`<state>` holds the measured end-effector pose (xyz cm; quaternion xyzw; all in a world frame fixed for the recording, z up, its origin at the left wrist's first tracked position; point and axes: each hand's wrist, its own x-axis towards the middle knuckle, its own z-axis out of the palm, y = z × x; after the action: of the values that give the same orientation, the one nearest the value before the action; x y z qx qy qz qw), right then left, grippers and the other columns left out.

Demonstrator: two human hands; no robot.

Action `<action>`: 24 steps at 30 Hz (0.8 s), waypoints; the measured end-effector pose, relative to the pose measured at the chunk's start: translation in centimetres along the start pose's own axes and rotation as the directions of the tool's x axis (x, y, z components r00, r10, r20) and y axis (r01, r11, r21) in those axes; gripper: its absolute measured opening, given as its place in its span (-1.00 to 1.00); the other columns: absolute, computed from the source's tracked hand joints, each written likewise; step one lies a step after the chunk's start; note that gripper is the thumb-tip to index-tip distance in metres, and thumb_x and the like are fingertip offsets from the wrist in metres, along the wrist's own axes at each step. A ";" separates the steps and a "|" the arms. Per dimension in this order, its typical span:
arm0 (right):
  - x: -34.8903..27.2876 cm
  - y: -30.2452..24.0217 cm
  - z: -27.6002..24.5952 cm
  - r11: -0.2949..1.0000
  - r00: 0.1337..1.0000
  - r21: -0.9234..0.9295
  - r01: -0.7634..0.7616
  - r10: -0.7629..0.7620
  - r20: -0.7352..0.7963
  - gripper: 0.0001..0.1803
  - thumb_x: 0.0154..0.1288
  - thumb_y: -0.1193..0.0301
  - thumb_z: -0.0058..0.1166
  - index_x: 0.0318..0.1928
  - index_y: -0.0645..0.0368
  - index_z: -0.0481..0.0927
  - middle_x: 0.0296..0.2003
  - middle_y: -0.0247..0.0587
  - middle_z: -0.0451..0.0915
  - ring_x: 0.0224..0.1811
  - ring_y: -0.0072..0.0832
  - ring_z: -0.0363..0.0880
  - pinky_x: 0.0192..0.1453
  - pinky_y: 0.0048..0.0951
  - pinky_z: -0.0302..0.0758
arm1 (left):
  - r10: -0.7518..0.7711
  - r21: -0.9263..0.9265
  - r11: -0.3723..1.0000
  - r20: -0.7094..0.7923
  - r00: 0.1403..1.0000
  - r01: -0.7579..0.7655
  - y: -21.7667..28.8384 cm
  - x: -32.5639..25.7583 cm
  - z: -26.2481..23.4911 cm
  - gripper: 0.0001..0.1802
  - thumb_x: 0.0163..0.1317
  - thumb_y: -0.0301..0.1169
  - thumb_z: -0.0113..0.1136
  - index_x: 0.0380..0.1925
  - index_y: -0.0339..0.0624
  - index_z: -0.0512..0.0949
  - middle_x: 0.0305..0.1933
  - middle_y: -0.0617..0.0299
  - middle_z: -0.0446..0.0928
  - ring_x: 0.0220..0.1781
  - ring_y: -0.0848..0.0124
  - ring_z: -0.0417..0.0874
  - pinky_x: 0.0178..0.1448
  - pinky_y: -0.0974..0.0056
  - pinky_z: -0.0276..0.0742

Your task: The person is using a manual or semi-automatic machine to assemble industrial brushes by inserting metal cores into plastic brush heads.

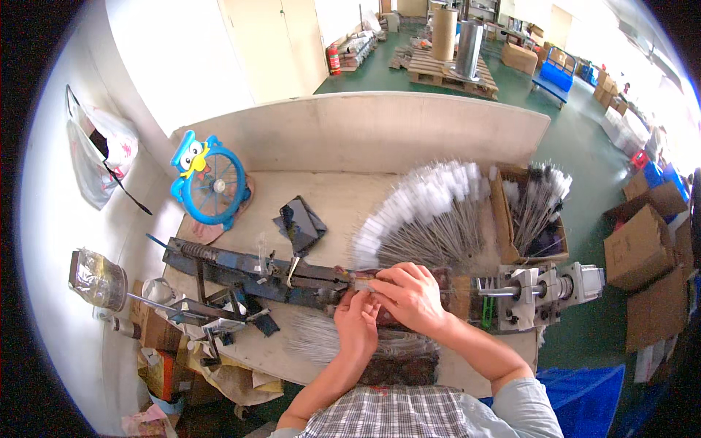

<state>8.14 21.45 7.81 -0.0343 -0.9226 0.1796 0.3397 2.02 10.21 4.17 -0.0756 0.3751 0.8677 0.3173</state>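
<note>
My left hand (356, 321) and my right hand (410, 296) meet at the middle of a long dark metal bench machine (307, 292). Both have their fingers closed in a pinch around something small and pale, too hidden to name. The left thumb and fingers point up toward the right fingertips, which reach over from the right. Just beyond my hands, white-bristled wire brushes (431, 197) lie fanned out, their thin stems toward me. Nearer my body, a bundle of thin wires (321, 337) lies below the machine.
At right, a cardboard box (504, 219) holds more brushes beside a motor-like spindle unit (540, 292). A blue duck-shaped fan (213, 186) stands at left, with dark cloth pieces (301, 225) nearby. A raised board (365, 131) edges the table's far side. A motor (98, 279) sits far left.
</note>
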 end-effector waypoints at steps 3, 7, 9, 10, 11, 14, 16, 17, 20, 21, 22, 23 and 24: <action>0.0 0.0 0.2 1.000 1.000 0.001 -0.012 0.012 -0.013 -0.73 -0.11 0.37 0.25 -0.28 0.02 0.65 -0.26 -0.42 0.57 -0.17 -0.43 0.50 -0.11 -0.35 0.39 | -0.021 0.004 1.000 -0.006 1.000 0.021 -0.1 0.3 -0.1 -0.92 0.18 -0.52 0.04 -0.31 -0.20 0.46 -0.21 0.23 0.53 -0.19 0.44 0.56 -0.07 0.35 0.48; 0.4 0.0 -0.1 1.000 1.000 -0.006 0.007 -0.007 0.012 -0.73 -0.11 0.35 0.25 -0.28 0.02 0.65 -0.27 -0.41 0.57 -0.17 -0.42 0.50 -0.08 -0.34 0.38 | -0.011 0.002 1.000 0.031 0.999 0.011 -0.2 0.5 -0.7 -0.90 0.19 -0.50 0.03 -0.28 -0.20 0.46 -0.20 0.23 0.52 -0.20 0.45 0.55 -0.06 0.35 0.47; 0.8 -0.2 -0.4 1.000 0.998 0.017 0.008 -0.009 0.056 -0.74 -0.03 0.29 0.17 -0.25 -0.02 0.62 -0.26 -0.44 0.55 -0.15 -0.44 0.48 -0.07 -0.33 0.34 | -0.012 0.005 1.000 0.052 0.999 0.011 0.0 0.6 -0.8 -0.89 0.21 -0.47 0.02 -0.26 -0.20 0.46 -0.19 0.23 0.52 -0.18 0.44 0.55 -0.05 0.33 0.46; 1.0 -0.4 -0.8 1.000 0.998 0.015 0.009 -0.010 0.056 -0.74 -0.03 0.29 0.17 -0.25 -0.02 0.62 -0.26 -0.44 0.55 -0.15 -0.44 0.48 -0.07 -0.33 0.34 | -0.037 -0.018 0.999 0.049 0.998 0.038 0.3 0.4 -0.5 -0.83 0.24 -0.37 -0.01 -0.23 -0.20 0.45 -0.18 0.22 0.52 -0.17 0.42 0.54 -0.03 0.29 0.45; 1.2 -0.7 -1.2 1.000 1.000 0.017 -0.013 0.012 0.027 -0.76 -0.03 0.28 0.17 -0.27 -0.01 0.62 -0.29 -0.43 0.55 -0.16 -0.43 0.48 -0.06 -0.33 0.34 | -0.062 -0.041 0.997 0.047 0.997 0.064 0.6 0.3 -0.2 -0.76 0.27 -0.27 -0.04 -0.20 -0.19 0.44 -0.18 0.21 0.51 -0.15 0.40 0.53 -0.01 0.25 0.43; 0.6 -0.2 -1.9 0.997 0.998 -0.068 -0.034 0.038 0.059 -0.82 -0.04 0.30 0.14 -0.37 0.02 0.59 -0.36 -0.41 0.54 -0.20 -0.42 0.47 -0.05 -0.33 0.33 | -0.094 -0.014 0.995 0.077 0.993 0.095 1.1 -0.2 0.3 -0.56 0.30 -0.04 -0.16 -0.14 -0.19 0.42 -0.16 0.17 0.50 -0.11 0.34 0.51 0.05 0.20 0.39; -0.4 0.6 -1.8 0.983 0.975 -0.185 0.015 0.026 0.222 -0.86 -0.07 0.35 0.18 -0.43 0.07 0.59 -0.49 -0.38 0.51 -0.27 -0.39 0.48 -0.07 -0.33 0.33 | -0.099 0.004 0.995 0.039 0.994 0.099 1.0 -0.1 -0.4 -0.49 0.30 0.03 -0.20 -0.11 -0.20 0.41 -0.13 0.15 0.49 -0.09 0.31 0.51 0.07 0.20 0.37; -0.7 0.4 -1.8 0.982 0.976 -0.187 0.007 0.034 0.214 -0.86 -0.07 0.35 0.18 -0.43 0.07 0.59 -0.49 -0.38 0.51 -0.27 -0.39 0.48 -0.07 -0.33 0.33 | -0.100 0.018 0.995 -0.004 0.995 0.100 1.0 -0.2 -0.7 -0.43 0.30 0.10 -0.24 -0.08 -0.20 0.40 -0.11 0.14 0.48 -0.07 0.29 0.51 0.08 0.20 0.36; -1.2 0.2 -1.9 0.988 0.984 -0.153 0.015 0.013 0.180 -0.92 -0.05 0.39 0.14 -0.49 0.08 0.54 -0.54 -0.36 0.45 -0.29 -0.38 0.46 -0.09 -0.32 0.33 | -0.108 0.051 0.993 0.055 0.993 0.105 1.2 -0.7 -0.5 -0.37 0.30 0.15 -0.27 -0.04 -0.22 0.39 -0.04 0.12 0.47 -0.02 0.26 0.51 0.12 0.21 0.33; -1.3 0.1 -2.0 0.988 0.985 -0.151 0.000 0.026 0.170 -0.92 -0.05 0.39 0.14 -0.49 0.08 0.54 -0.54 -0.36 0.45 -0.29 -0.38 0.46 -0.09 -0.32 0.33 | -0.114 0.067 0.992 0.057 0.992 0.110 1.4 -0.8 -0.5 -0.37 0.30 0.15 -0.27 -0.04 -0.22 0.39 -0.04 0.12 0.47 -0.02 0.26 0.51 0.12 0.21 0.33; -1.4 0.2 -2.1 0.990 0.982 -0.142 -0.009 0.036 0.188 -0.91 -0.04 0.39 0.14 -0.46 0.08 0.55 -0.51 -0.36 0.48 -0.27 -0.37 0.46 -0.07 -0.32 0.33 | -0.119 0.095 0.989 0.085 0.989 0.111 1.4 -0.8 -0.5 -0.34 0.30 0.16 -0.27 0.01 -0.24 0.35 0.02 0.10 0.44 0.01 0.26 0.50 0.14 0.22 0.32; -1.5 0.3 -2.3 0.991 0.977 -0.132 -0.021 0.048 0.206 -0.90 -0.03 0.38 0.14 -0.44 0.09 0.57 -0.48 -0.36 0.50 -0.25 -0.37 0.47 -0.05 -0.33 0.32 | -0.128 0.123 0.986 0.111 0.985 0.114 1.4 -0.9 -0.5 -0.31 0.30 0.16 -0.27 0.06 -0.26 0.32 0.08 0.07 0.41 0.04 0.25 0.48 0.15 0.22 0.31; -1.6 0.5 -2.4 0.990 0.977 -0.131 -0.050 0.075 0.199 -0.90 -0.03 0.38 0.14 -0.44 0.09 0.57 -0.48 -0.36 0.50 -0.25 -0.37 0.47 -0.05 -0.33 0.32 | -0.149 0.145 0.981 0.110 0.983 0.132 1.3 -0.9 -0.4 -0.31 0.30 0.16 -0.27 0.06 -0.26 0.32 0.08 0.07 0.41 0.04 0.25 0.48 0.15 0.22 0.31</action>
<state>10.85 22.36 8.30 -0.0661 -0.9605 0.1343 0.2348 1.84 8.79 4.98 -0.0277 0.4077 0.8182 0.4044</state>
